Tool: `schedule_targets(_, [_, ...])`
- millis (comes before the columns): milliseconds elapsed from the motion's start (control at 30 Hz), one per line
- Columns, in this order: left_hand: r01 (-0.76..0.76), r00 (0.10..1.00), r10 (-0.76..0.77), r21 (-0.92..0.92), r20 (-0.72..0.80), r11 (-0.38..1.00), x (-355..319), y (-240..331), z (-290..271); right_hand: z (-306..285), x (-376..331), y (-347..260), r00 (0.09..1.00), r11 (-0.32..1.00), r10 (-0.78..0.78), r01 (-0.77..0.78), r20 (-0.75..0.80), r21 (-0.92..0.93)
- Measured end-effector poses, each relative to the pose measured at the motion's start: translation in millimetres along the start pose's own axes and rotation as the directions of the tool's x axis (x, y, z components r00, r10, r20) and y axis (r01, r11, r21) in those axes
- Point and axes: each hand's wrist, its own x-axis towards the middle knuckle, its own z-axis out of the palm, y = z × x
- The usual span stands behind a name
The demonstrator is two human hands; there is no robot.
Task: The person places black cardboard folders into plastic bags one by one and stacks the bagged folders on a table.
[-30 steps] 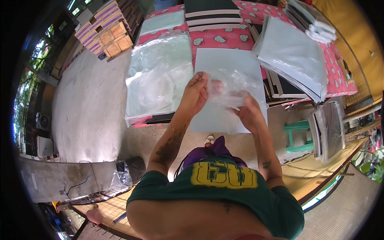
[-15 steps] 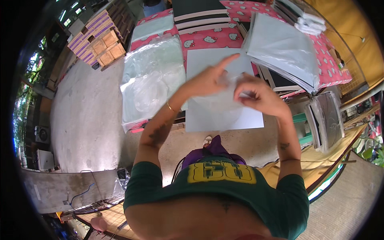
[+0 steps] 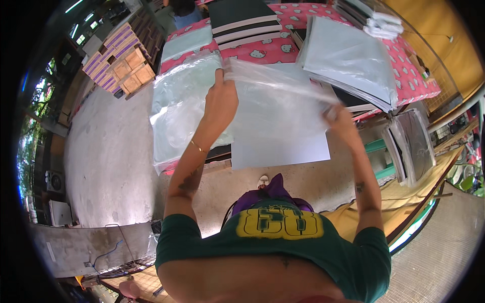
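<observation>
**Clear plastic film, one piece, spread between two hands above a white sheet**

Head view. Item: clear plastic film (image 3: 278, 86), thin and wrinkled, hanging over the white sheet (image 3: 283, 151) on a pink-clothed counter (image 3: 404, 91); whether it is a bag or a single layer, cannot tell.

Left hand (image 3: 221, 98): fingers pinching the film's left end, beside the pile of plastic (image 3: 174, 101). Right hand (image 3: 344, 123): motion-blurred, fingers apparently closed on the film's right end, near the black boards (image 3: 348, 100).

Risks, as judged: uneven pulling could stretch or tear film this thin; a loose right grip could let it fold on itself; static or a draught could make it cling to the pile. The white sheet's near edge seems to overhang the counter, so a brush from the body could shift it.

Containers: upright clear wrapper (image 3: 424, 144) by the green stool (image 3: 378, 146), flat boards inside; clear covering on the slanted pale stack (image 3: 348, 55), sheets beneath; cartons (image 3: 116, 60) on the floor (image 3: 111, 161), contents hidden.
</observation>
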Motion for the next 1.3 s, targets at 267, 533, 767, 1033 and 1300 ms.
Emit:
schedule_targets(267, [-0.124,0.977,0.147,0.151,-0.154,0.981,-51,-29,-38,-74,-8,-30,0.925,0.979,0.080,-0.143,-0.371,-0.146])
schedule_targets(533, [0.363,0.863,0.307,-0.915,0.401,0.177,-78,-62,-77,-66,-21,27,0.966,0.162,0.072,-0.258,0.250,0.952])
schedule_targets(767, [0.279,0.914,0.268,-0.951,0.306,0.133,-58,-38,-54,-88,-23,24,0.705,0.892,-0.321,0.000,0.633,0.452])
schedule_targets(1033, [0.316,0.483,0.537,-0.710,0.692,0.629,-66,-16,-44,-66,-41,43,0.915,-0.180,-0.036,-0.402,0.403,0.898])
schedule_targets(1300, [0.635,0.473,0.605,-0.724,0.640,0.270,-112,-79,6,6,-74,84,0.882,-0.450,-0.424,-0.403,0.207,0.797])
